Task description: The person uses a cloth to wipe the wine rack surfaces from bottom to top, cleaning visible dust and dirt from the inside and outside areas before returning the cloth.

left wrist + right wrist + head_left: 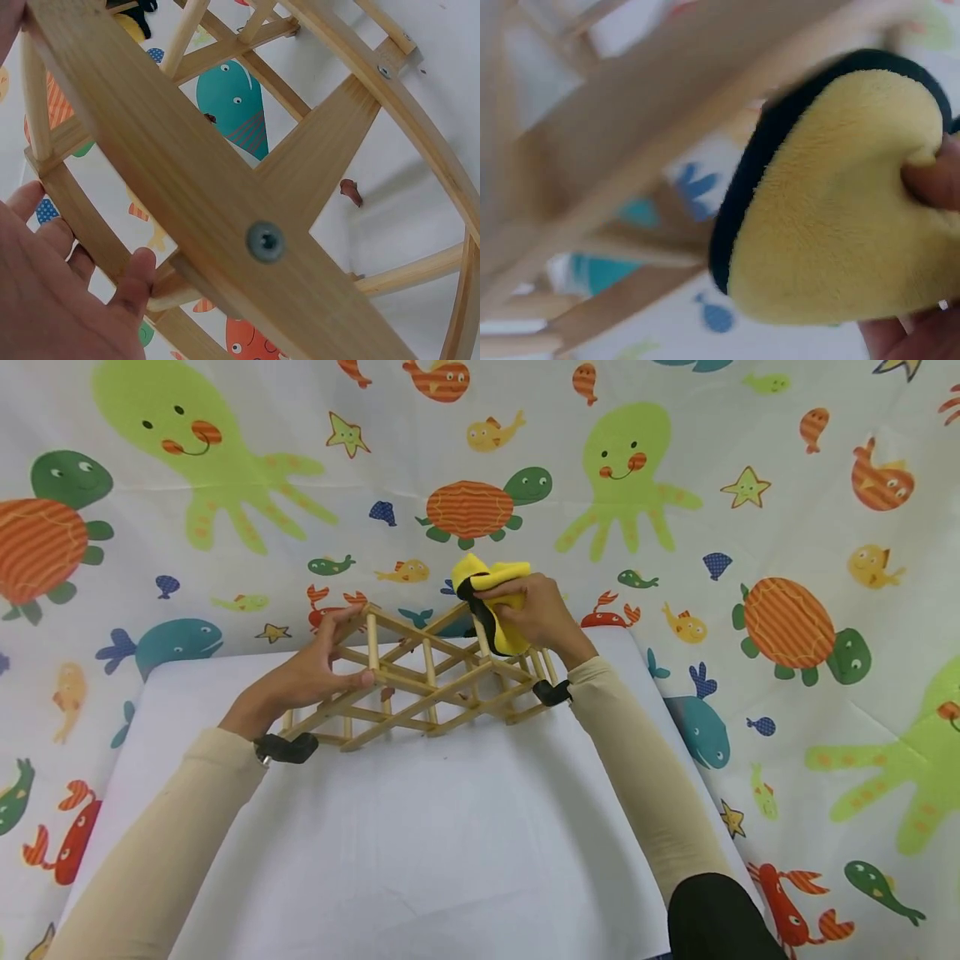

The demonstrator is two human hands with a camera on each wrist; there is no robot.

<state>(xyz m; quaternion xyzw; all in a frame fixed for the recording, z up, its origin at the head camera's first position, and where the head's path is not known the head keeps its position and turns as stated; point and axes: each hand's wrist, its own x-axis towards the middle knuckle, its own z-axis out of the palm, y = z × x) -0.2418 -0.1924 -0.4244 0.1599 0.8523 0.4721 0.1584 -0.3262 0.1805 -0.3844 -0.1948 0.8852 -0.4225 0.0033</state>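
Note:
A wooden lattice rack (pixel 420 681), made of crossed slats and round dowels, stands on the white table. My left hand (pixel 318 664) grips its left upper part, fingers at the top rail and thumb lower down by a slat. Up close in the left wrist view, the left hand (pixel 67 262) lies against the rack's slats (pixel 180 150), near a screw head. My right hand (pixel 536 610) pinches a bunched yellow cloth (pixel 513 627) with a black edge at the rack's upper right. In the right wrist view the cloth (pixel 840 202) hangs close beside a blurred slat (pixel 667 142).
The white table (pixel 450 835) stretches out in front of the rack. Behind and around it hangs a sheet (pixel 285 410) printed with sea animals. Black straps or mounts (pixel 288 747) sit at both wrists. A small brown piece (pixel 350 192) shows behind the slats.

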